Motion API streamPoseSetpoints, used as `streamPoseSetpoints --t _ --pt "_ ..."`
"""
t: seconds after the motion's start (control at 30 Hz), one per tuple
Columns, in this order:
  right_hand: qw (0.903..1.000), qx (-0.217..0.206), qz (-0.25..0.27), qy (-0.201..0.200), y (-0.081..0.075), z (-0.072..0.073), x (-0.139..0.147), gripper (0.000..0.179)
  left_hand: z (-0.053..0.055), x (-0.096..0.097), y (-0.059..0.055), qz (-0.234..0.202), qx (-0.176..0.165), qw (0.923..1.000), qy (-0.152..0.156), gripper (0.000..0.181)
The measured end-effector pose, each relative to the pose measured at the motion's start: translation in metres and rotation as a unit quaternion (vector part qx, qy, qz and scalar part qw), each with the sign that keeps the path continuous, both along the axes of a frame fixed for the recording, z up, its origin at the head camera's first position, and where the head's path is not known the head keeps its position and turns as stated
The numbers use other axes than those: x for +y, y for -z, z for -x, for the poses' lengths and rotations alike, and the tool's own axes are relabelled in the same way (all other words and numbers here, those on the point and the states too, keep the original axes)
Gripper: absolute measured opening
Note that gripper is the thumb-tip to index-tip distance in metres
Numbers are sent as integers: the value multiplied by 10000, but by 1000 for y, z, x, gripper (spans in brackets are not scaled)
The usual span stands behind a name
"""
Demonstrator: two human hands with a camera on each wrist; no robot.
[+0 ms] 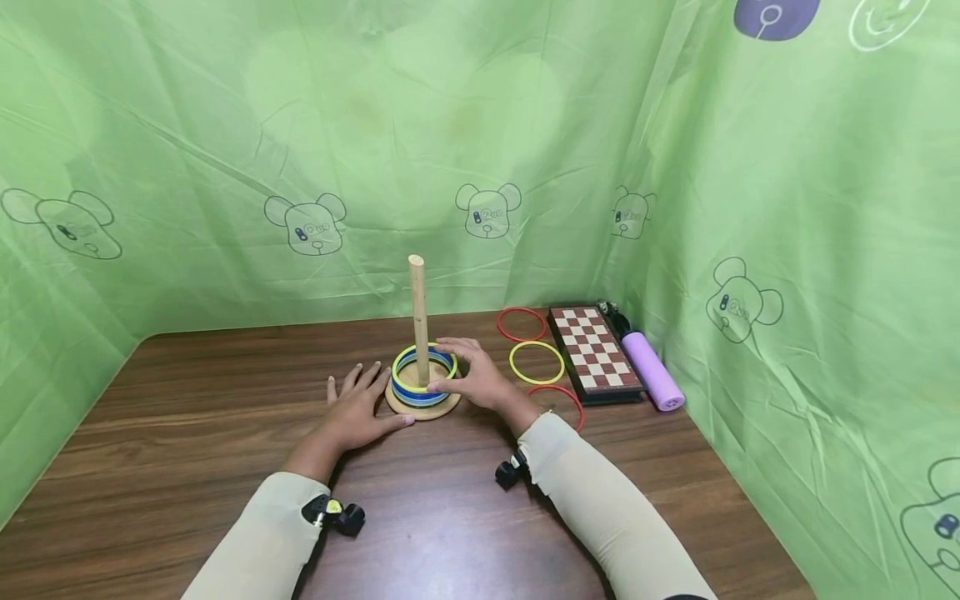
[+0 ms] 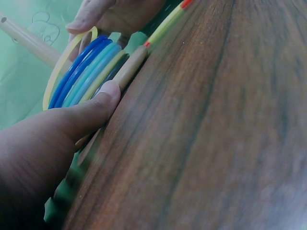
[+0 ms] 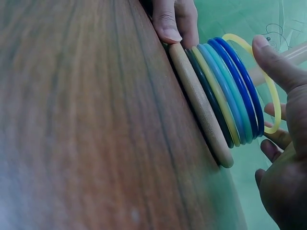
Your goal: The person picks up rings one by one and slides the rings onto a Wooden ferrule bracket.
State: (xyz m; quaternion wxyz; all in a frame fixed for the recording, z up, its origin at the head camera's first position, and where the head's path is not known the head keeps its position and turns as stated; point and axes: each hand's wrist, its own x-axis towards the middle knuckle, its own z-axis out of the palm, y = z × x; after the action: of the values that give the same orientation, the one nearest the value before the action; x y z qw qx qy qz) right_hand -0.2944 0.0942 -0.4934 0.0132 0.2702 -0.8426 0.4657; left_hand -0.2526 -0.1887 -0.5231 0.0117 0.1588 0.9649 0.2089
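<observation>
A wooden post [image 1: 419, 321] rises from a round wooden base [image 1: 423, 414] on the table. Stacked around the post are several rings: dark green, yellow, light blue, teal and, higher up, dark blue rings [image 3: 245, 91]. The topmost yellow ring [image 3: 275, 100] sits tilted and slightly apart from the stack, also encircling the post. My right hand [image 1: 480, 379] holds this ring at its right side, thumb and fingers spread along it. Palm down on the table left of the base, my left hand [image 1: 358, 417] has its fingers spread and its thumb against the base's edge.
Right of the base lie a red ring [image 1: 500, 312], a yellow ring [image 1: 512, 368] and another red ring [image 1: 579, 406] partly under my right forearm. Beyond them are a checkered board [image 1: 596, 350] and a purple cylinder [image 1: 654, 372]. Green cloth [image 1: 375, 125] hangs around the table.
</observation>
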Motion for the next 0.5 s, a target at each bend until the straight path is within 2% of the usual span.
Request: streamPoseSetpoints --t 0.5 --pt "9998 -150 -32 -95 5 4 1 76 1 0 0 15 12 10000 16 117"
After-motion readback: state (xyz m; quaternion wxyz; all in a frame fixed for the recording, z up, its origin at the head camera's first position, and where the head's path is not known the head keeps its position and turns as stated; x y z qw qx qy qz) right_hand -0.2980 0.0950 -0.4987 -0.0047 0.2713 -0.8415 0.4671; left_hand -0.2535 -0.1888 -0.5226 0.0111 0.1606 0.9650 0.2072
